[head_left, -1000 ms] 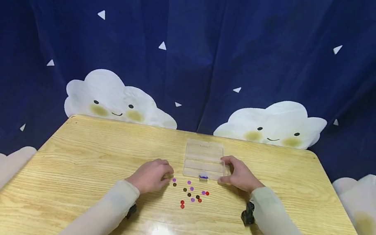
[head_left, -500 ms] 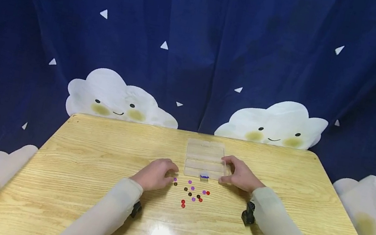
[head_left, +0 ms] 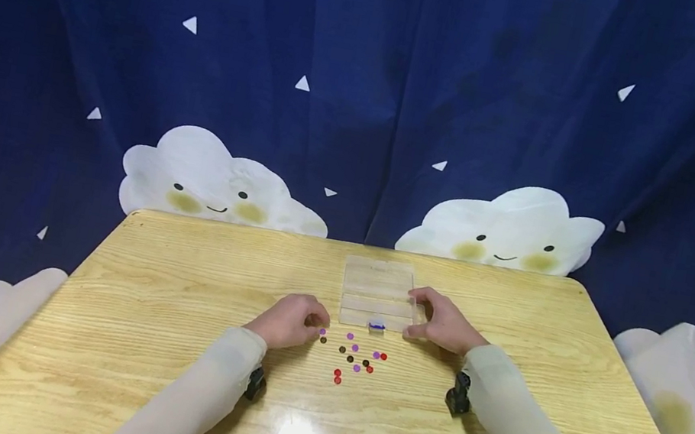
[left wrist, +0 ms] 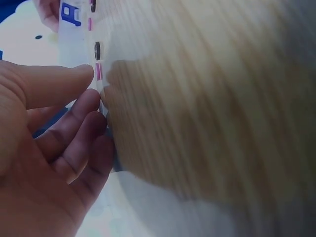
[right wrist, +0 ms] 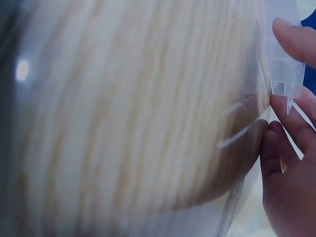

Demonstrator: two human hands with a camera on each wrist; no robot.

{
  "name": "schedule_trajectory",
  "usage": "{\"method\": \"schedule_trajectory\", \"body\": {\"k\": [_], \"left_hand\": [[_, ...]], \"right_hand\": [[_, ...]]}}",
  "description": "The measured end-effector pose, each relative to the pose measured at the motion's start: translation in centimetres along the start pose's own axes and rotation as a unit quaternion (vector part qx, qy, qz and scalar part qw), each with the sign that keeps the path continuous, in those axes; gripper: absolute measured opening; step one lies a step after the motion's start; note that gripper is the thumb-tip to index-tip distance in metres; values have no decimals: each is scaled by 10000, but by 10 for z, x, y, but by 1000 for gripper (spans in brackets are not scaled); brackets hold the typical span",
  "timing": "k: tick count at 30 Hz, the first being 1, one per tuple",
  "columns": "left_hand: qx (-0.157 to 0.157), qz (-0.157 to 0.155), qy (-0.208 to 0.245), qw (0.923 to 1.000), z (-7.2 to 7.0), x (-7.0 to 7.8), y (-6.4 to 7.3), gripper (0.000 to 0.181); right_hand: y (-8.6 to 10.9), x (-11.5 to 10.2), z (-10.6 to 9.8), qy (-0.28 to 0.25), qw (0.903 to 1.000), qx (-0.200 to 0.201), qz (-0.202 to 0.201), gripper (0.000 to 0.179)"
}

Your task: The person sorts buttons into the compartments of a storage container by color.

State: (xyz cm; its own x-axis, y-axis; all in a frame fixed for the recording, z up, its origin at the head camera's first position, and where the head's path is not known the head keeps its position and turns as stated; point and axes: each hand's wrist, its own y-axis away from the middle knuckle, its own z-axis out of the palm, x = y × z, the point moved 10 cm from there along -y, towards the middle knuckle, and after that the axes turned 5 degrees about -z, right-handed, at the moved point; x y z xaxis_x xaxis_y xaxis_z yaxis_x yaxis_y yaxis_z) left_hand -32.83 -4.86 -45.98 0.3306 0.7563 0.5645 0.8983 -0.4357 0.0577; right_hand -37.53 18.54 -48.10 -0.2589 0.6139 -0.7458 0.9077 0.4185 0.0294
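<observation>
A clear plastic box [head_left: 367, 304] with its lid laid back sits at the middle of the table, a blue-marked latch [head_left: 376, 327] at its front. My right hand [head_left: 443, 325] holds the box's right side, thumb by the front corner and fingers farther back. In the right wrist view the clear wall [right wrist: 282, 59] lies between thumb and fingers. Left of the box my left hand [head_left: 289, 322] is low over the table, thumb and fingertips right by a purple disc [left wrist: 98, 71]. Its fingers are loosely bent, with a gap between thumb and forefinger. A black disc [head_left: 323, 340] lies just beside.
Several small purple, black and red discs [head_left: 338, 373] are scattered on the wooden table [head_left: 184, 273] in front of the box. A dark blue curtain [head_left: 369, 97] with white clouds hangs behind the table's far edge. Black wrist cameras [head_left: 459, 396] sit under both sleeves.
My left hand has moved a little to the right, bringing its fingertips to the leftmost purple disc. The right hand stays on the box, and the discs lie as before.
</observation>
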Motion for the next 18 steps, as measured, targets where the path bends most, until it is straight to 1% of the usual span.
{"method": "schedule_trajectory", "body": {"k": [5,9,12,18], "left_hand": [[-18,74,-3,10000,1,1,-1,17],[-25,161,-102,9998,2,2,-1,18],[-24,167,-192,9997,3,1,-1,18],[61,183,-211,9996,3,2,-3,16]], "right_hand": [[0,0,0,10,10000,24,-6,74],[0,1,1,42,10000,25,-10,74],[0,2,1,64,10000,15,25,74],[-1,3,0,71,10000,33,33,74]]}}
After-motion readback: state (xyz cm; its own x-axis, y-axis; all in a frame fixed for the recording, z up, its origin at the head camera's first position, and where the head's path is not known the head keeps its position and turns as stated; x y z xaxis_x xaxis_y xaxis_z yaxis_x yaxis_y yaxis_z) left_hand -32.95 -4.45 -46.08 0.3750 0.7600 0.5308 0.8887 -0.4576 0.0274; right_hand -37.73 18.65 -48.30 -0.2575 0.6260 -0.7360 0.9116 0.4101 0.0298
